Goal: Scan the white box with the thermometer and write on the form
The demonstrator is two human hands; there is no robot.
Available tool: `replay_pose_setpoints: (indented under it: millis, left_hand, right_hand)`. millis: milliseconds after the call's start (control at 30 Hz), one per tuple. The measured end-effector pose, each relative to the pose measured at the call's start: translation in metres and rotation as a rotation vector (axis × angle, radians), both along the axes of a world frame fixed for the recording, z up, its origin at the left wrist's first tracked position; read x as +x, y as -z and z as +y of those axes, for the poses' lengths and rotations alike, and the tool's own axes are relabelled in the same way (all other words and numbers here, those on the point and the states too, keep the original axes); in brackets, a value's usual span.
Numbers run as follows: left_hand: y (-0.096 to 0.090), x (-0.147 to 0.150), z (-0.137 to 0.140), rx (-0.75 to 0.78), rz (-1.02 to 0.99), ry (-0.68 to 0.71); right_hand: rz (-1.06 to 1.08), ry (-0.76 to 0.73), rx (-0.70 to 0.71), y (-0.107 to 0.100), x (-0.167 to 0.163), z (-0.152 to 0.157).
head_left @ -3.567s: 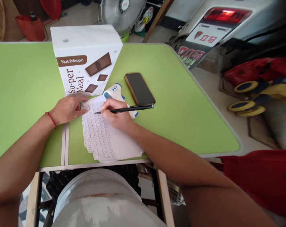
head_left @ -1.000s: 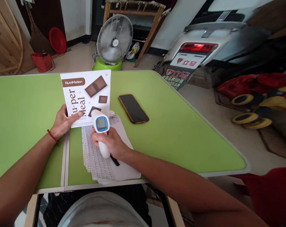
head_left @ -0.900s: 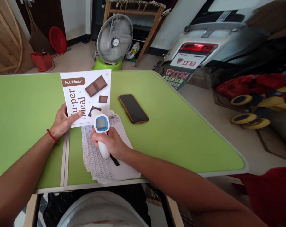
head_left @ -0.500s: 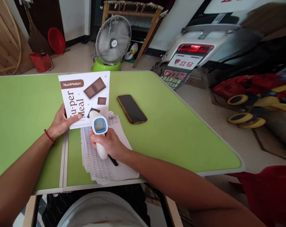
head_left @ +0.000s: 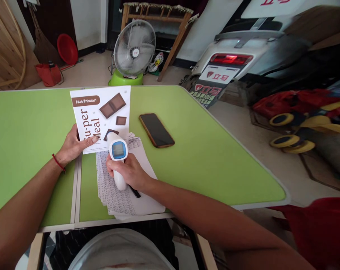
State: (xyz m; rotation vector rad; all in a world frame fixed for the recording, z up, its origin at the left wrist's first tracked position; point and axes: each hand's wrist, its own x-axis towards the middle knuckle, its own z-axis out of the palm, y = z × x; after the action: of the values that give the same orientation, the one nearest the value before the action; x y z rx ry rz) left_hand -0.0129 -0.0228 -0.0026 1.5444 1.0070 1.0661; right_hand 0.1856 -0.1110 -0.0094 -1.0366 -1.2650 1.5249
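My left hand grips the lower left side of a white box printed "NutriMotion" with chocolate pictures, thumb across its front. The box stands tilted upright, its printed face towards me. In my right hand is a white infrared thermometer with a blue-framed screen; its nose points at the box's lower right part and overlaps it in view, so I cannot tell whether they touch. Beneath lie handwritten sheets of paper and a black pen, partly hidden by my right hand.
A dark smartphone lies on the green table, right of the papers. Past the far edge stand a fan on a green stool and an electric scooter. Red cloth hangs at the lower right.
Almost nothing differs. The view has shifted very slightly; both hands hold the box and the thermometer as before.
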Motion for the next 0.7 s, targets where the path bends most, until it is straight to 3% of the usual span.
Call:
replay_pose_setpoints:
  millis: [700]
  left_hand:
    - [-0.002,-0.0003,-0.0002,0.016,0.032,0.021]
  right_hand:
    - [0.016,-0.003,-0.03,0.0001,0.0002,0.0]
